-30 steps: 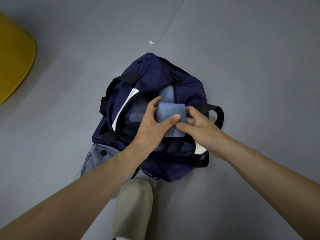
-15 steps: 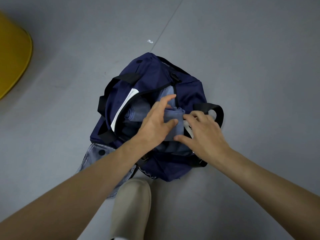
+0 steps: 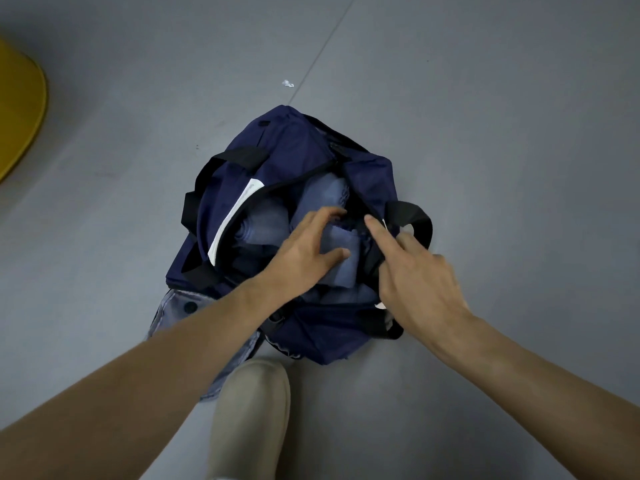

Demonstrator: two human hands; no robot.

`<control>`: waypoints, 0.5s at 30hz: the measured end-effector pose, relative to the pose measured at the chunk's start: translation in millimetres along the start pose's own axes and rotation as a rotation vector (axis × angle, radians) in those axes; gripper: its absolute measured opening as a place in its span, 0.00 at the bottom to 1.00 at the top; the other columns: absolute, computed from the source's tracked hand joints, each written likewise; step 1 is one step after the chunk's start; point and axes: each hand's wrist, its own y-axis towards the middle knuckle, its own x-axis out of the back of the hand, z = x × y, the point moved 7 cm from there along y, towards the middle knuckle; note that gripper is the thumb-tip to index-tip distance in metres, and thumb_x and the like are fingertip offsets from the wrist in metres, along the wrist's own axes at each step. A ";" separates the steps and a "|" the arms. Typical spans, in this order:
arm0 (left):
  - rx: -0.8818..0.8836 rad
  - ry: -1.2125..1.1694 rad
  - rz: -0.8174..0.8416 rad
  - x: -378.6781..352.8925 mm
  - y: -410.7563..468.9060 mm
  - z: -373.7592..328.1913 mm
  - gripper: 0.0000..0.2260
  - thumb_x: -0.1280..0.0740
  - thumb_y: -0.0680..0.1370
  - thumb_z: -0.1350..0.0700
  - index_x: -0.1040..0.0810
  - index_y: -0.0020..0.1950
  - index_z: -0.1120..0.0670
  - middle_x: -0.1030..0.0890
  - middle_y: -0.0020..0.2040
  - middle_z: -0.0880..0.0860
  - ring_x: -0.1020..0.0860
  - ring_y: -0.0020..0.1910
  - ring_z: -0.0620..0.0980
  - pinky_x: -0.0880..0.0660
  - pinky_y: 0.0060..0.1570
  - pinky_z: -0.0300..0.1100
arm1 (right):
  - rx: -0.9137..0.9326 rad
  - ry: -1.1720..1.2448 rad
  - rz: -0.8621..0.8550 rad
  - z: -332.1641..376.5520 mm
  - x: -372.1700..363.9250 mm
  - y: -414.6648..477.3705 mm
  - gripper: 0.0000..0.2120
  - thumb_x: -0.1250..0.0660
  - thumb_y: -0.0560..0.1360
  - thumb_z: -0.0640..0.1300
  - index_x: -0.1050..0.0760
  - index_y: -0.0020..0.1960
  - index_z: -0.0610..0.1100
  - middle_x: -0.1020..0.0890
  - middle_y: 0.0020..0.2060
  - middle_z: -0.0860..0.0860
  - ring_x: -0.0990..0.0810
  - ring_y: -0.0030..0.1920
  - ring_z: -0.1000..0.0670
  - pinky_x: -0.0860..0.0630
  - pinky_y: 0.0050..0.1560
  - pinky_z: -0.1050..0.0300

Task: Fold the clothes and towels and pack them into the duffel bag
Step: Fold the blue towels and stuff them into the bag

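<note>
View from above, looking down at a navy duffel bag [image 3: 287,147] that sits on a grey floor [image 3: 502,133] with its top unzipped and gaping. Two bare forearms reach in from the bottom of the frame. The left hand [image 3: 304,251] grasps a folded blue cloth [image 3: 341,268] at the near right of the opening, with the thumb pressed on its face and the fingers [image 3: 329,214] curled over its far edge. The cloth is partly inside the bag, standing among other blue rolled and folded cloths [image 3: 322,195] that fill the interior. The right hand [image 3: 415,285] hovers at the right rim of the bag, index finger stretched out to the opening's edge and the other fingers bent. Whether it grips the rim cannot be told. Black carry handles [image 3: 221,161] arch on both sides of the bag, and a white label [image 3: 235,216] shows along the left inner edge. A pale denim garment [image 3: 173,306] with a dark button pokes out from under the near left corner. A beige shoe [image 3: 252,410] stands just in front of the bag. A yellow curved object [image 3: 20,109] cuts in at the left edge, well apart from the bag.
</note>
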 end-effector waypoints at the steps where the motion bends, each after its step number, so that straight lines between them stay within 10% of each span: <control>1: -0.003 0.121 -0.082 3.3 -3.1 2.4 0.25 0.27 0.77 0.51 0.32 0.71 0.45 0.29 0.68 0.45 0.26 0.63 0.46 0.23 0.59 0.52 | -0.006 -0.005 -0.011 -1.1 -0.7 0.7 0.34 0.41 0.79 0.42 0.50 0.82 0.52 0.24 0.55 0.46 0.27 0.33 0.43 0.35 0.30 0.56; 7: -0.169 0.538 -0.369 12.1 -28.3 -23.0 0.12 0.29 0.78 0.50 0.23 0.59 0.51 0.26 0.59 0.51 0.25 0.50 0.54 0.22 0.35 0.49 | 0.038 0.008 -0.001 6.9 -8.9 -6.4 0.39 0.38 0.78 0.46 0.55 0.82 0.54 0.28 0.51 0.47 0.34 0.32 0.49 0.36 0.28 0.56; 10: -0.243 0.448 -0.298 -9.0 -40.4 -19.8 0.15 0.34 0.82 0.52 0.23 0.68 0.53 0.24 0.66 0.53 0.23 0.60 0.56 0.20 0.52 0.50 | 0.090 0.025 -0.070 4.9 -10.5 -8.6 0.38 0.38 0.74 0.43 0.48 0.81 0.54 0.29 0.47 0.46 0.38 0.28 0.51 0.38 0.25 0.59; 15: -0.249 0.576 -0.037 -40.8 -38.8 5.5 0.27 0.49 0.84 0.48 0.52 0.82 0.54 0.47 0.82 0.58 0.47 0.81 0.55 0.41 0.78 0.49 | 0.113 0.102 -0.056 10.2 -20.0 -8.6 0.32 0.44 0.76 0.44 0.43 0.80 0.53 0.29 0.50 0.45 0.34 0.32 0.51 0.29 0.29 0.56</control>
